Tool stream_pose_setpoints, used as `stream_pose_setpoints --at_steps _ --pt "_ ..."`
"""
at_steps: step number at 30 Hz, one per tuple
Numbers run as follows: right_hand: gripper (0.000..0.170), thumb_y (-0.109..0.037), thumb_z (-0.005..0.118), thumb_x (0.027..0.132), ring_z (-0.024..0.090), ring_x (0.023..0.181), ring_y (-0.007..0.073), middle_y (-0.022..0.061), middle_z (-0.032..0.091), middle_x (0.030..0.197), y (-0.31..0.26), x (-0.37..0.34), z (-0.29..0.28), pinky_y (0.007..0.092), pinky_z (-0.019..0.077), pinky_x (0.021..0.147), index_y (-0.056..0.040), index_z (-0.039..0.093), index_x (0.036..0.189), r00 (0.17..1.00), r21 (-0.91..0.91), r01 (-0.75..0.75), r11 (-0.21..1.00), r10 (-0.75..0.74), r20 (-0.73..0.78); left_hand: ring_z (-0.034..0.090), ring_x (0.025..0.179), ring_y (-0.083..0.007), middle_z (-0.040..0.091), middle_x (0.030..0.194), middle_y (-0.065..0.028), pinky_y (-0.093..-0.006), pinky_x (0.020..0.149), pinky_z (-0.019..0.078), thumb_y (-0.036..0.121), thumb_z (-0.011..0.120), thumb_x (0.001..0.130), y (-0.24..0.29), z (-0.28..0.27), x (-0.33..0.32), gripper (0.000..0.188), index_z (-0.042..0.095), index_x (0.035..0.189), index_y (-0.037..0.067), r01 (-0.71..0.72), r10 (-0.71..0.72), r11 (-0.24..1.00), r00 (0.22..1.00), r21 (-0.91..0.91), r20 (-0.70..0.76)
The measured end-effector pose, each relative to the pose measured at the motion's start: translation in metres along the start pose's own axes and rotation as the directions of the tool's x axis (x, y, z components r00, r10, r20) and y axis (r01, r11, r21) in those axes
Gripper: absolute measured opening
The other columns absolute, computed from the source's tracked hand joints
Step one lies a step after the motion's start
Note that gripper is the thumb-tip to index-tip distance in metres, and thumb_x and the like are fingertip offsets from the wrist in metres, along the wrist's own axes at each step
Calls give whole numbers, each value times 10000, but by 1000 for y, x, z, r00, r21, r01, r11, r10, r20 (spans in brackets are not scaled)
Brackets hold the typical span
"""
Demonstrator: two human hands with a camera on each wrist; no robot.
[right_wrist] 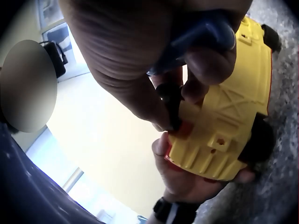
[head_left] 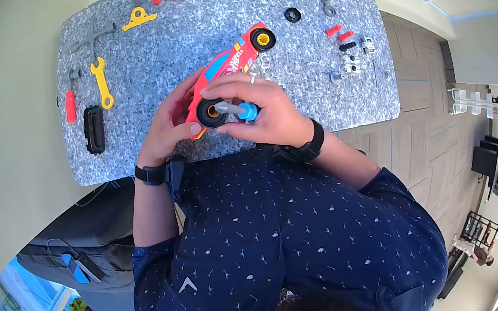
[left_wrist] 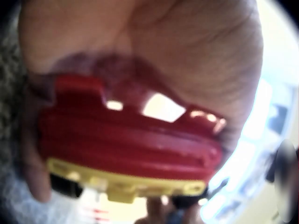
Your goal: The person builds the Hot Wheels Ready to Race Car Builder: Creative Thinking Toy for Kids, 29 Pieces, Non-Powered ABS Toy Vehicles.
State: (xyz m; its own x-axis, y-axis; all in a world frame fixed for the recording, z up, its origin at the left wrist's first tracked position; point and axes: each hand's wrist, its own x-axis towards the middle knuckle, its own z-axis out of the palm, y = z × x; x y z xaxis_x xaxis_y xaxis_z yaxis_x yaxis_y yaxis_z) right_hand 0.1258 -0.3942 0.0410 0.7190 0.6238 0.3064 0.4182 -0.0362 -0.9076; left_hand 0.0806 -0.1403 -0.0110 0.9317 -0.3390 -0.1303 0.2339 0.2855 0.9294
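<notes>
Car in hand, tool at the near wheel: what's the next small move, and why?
I'd probably ease the tool squarely into the hub of the near wheel before any turning. Its grey tip points at the hub at a slant, and I can't tell whether it is seated. The left hand grips the car, which should steady it.

Bright daylit room, head view fisheye-warped, left wrist view blurred and glaring

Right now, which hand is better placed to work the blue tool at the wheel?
Right, likely: the right hand grips the blue tool, tip at the near wheel; the left hand holds the red car.
</notes>
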Motion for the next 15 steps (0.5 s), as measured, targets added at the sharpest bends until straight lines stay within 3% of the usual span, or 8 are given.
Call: stream_pose_setpoints --at_steps 5,8,10,11,13,15 --pt "520 -69 925 850 782 1104 294 118 765 1337 -8 -2 -2 390 602 977 -84 760 1343 997 -91 20 996 -26 -67 556 1536 -272 556 1677 -153 -451 1314 394 385 923 811 -1 -3 1 1148 381 1757 24 10 -10 1000 1000 -12 17" --pt "444 -93 899 897 767 1075 282 113 771 1303 2 -6 -33 380 589 942 -82 766 1320 961 -232 87 969 -143 -236 589 1492 -267 574 1655 -153 -446 1268 453 398 927 811 -3 -5 2 1146 390 1752 24 40 -39 999 999 -30 18" --pt "413 -131 884 932 755 1065 269 117 778 1266 12 -8 -61 372 582 930 -79 766 1325 860 -261 -220 940 61 -508 619 1447 -260 590 1632 -150 -436 1197 524 407 930 809 -3 -4 1 1146 396 1749 26 54 -54 998 998 -36 13" --pt "404 -147 891 928 756 1060 281 123 781 1244 24 -4 -80 383 583 924 -75 776 1308 812 -287 -290 913 76 -579 635 1421 -256 599 1620 -149 -428 1148 564 412 932 807 -1 -3 1 1148 398 1748 28 57 -57 998 998 -34 11" --pt "414 -177 915 903 758 1063 313 139 786 1216 53 6 -119 409 587 920 -70 793 1283 769 -389 -394 832 67 -636 660 1377 -246 610 1599 -145 -410 1054 625 420 937 803 0 -3 1 1153 399 1747 32 56 -56 998 998 -35 7" --pt "449 -203 949 863 761 1079 350 158 789 1205 85 12 -152 442 591 927 -67 806 1266 793 -543 -451 708 38 -608 678 1339 -237 617 1583 -142 -391 963 666 426 940 799 -2 -3 2 1162 397 1749 36 50 -50 998 999 -43 2"
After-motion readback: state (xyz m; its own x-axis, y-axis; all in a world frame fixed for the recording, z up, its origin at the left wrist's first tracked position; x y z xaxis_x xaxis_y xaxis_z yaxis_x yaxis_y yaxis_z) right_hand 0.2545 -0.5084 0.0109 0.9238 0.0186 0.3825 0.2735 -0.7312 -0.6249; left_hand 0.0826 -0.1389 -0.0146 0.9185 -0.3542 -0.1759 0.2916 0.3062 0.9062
